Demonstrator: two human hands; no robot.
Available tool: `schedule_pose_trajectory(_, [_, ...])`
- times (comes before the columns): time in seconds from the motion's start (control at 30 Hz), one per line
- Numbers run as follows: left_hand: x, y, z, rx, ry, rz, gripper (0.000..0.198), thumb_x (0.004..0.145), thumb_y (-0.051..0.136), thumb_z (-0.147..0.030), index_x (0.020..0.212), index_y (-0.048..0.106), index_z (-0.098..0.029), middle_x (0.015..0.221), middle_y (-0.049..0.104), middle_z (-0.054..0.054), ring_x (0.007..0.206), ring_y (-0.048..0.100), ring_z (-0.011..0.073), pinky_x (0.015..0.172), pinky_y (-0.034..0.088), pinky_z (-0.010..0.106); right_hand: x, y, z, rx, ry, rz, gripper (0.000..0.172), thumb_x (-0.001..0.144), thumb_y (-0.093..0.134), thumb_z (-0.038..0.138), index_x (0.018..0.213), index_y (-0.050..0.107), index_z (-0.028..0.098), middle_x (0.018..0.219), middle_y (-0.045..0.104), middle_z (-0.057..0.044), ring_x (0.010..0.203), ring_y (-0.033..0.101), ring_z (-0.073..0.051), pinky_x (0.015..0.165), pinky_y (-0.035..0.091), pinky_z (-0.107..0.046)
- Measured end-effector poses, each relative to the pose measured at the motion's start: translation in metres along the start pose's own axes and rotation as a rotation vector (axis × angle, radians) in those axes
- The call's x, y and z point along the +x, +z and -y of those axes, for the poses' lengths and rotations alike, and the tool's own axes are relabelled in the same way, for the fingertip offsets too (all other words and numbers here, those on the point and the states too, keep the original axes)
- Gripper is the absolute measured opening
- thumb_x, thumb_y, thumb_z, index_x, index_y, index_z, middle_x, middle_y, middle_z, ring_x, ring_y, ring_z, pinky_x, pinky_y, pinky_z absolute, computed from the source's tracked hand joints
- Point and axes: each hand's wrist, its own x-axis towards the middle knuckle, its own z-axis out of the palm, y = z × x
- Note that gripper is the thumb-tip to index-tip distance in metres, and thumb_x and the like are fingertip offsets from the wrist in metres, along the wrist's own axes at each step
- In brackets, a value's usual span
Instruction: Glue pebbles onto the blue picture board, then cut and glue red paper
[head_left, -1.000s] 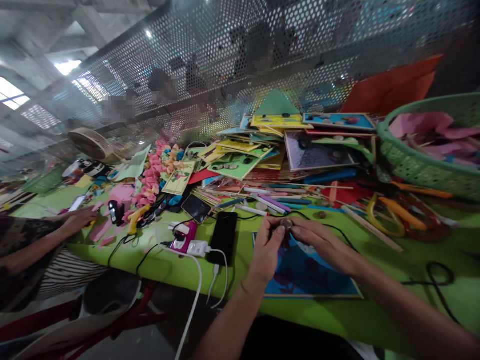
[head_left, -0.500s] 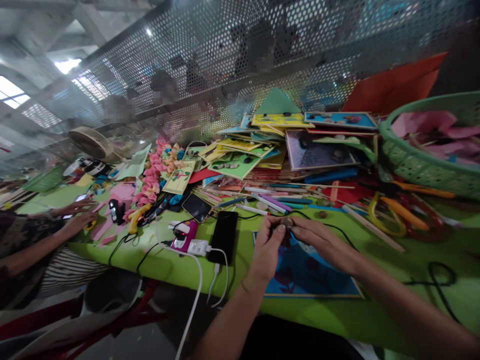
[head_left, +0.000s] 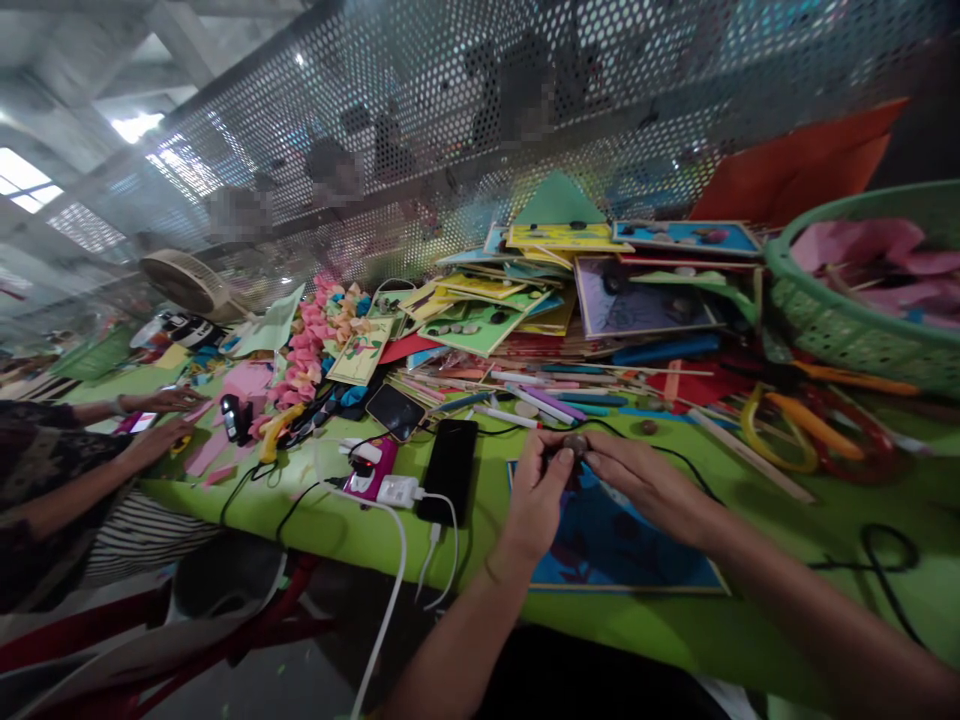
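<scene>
I'm seeing both hands meeting over the far edge of the blue card (head_left: 626, 555), which is lying flat on the green table (head_left: 757, 625). The left hand (head_left: 541, 490) and the right hand (head_left: 641, 482) are both pinching a small round brown piece (head_left: 575, 443) between their fingertips - neither hand is hanging loose. The piece is sitting just above the card's far edge, and I'm not able to tell whether it's touching the card. Left of the card a black phone (head_left: 450, 468) is lying face down with a white charger (head_left: 397, 492) touching its near corner, the lead trailing off the table edge. Just beyond the card, pens (head_left: 534, 405) are lying scattered, and further beyond them a stack of craft cards (head_left: 525, 310) is leaning against the perforated metal screen (head_left: 450, 150). Beyond the card to its right, orange-handled scissors (head_left: 795, 425) are lying near a green basket (head_left: 847, 335) holding pink paper. Right of the card a black cable (head_left: 877, 560) is looping on the table. Well to the left of the card, pink paper flowers (head_left: 315, 340) are piling up - and past them a co-worker's hand (head_left: 161, 437) is resting on pink paper scraps, nothing to do with the wearer's own hands.
</scene>
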Motion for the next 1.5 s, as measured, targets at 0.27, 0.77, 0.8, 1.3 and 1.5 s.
schedule_pose_trajectory(0.27, [0.001, 0.002, -0.001, -0.080, -0.057, 0.007, 0.034, 0.088, 0.075, -0.051, 0.098, 0.065, -0.020, 0.089, 0.062, 0.000, 0.078, 0.053, 0.0131, 0.074, 0.044, 0.027, 0.000, -0.001, 0.004, 0.057, 0.016, 0.019, 0.037, 0.103, 0.042, 0.053, 0.090, 0.057, 0.022, 0.091, 0.065, -0.004, 0.083, 0.057, -0.022, 0.076, 0.045, -0.034])
schedule_pose_trajectory(0.77, [0.002, 0.000, 0.003, -0.132, -0.063, 0.011, 0.031, 0.088, 0.075, -0.049, 0.098, 0.067, -0.021, 0.095, 0.064, 0.002, 0.088, 0.056, 0.0155, 0.087, 0.045, 0.029, 0.000, 0.000, 0.002, 0.022, 0.000, 0.007, 0.038, 0.103, 0.040, 0.052, 0.095, 0.061, 0.022, 0.098, 0.070, -0.007, 0.088, 0.062, -0.024, 0.080, 0.047, -0.036])
schedule_pose_trajectory(0.8, [0.002, 0.001, 0.003, -0.132, -0.063, 0.012, 0.031, 0.088, 0.075, -0.049, 0.098, 0.067, -0.021, 0.094, 0.064, 0.002, 0.087, 0.056, 0.0153, 0.086, 0.045, 0.029, 0.000, -0.001, 0.004, 0.024, 0.007, 0.013, 0.038, 0.103, 0.041, 0.054, 0.093, 0.061, 0.022, 0.096, 0.070, -0.006, 0.087, 0.062, -0.023, 0.079, 0.048, -0.036])
schedule_pose_trajectory(1.3, [0.003, 0.000, 0.007, -0.200, -0.104, -0.009, 0.031, 0.086, 0.078, -0.047, 0.098, 0.066, -0.021, 0.094, 0.064, 0.001, 0.087, 0.057, 0.0147, 0.088, 0.045, 0.030, -0.002, 0.003, -0.002, 0.102, 0.026, -0.028, 0.035, 0.102, 0.044, 0.050, 0.089, 0.060, 0.022, 0.089, 0.067, -0.005, 0.083, 0.059, -0.022, 0.076, 0.048, -0.036])
schedule_pose_trajectory(1.5, [0.001, 0.002, 0.003, -0.149, -0.069, -0.010, 0.034, 0.086, 0.076, -0.050, 0.098, 0.066, -0.021, 0.095, 0.063, 0.002, 0.088, 0.057, 0.0154, 0.086, 0.046, 0.029, -0.001, 0.002, 0.001, 0.150, 0.046, 0.002, 0.037, 0.102, 0.045, 0.052, 0.091, 0.062, 0.022, 0.094, 0.067, -0.005, 0.085, 0.058, -0.022, 0.078, 0.046, -0.035])
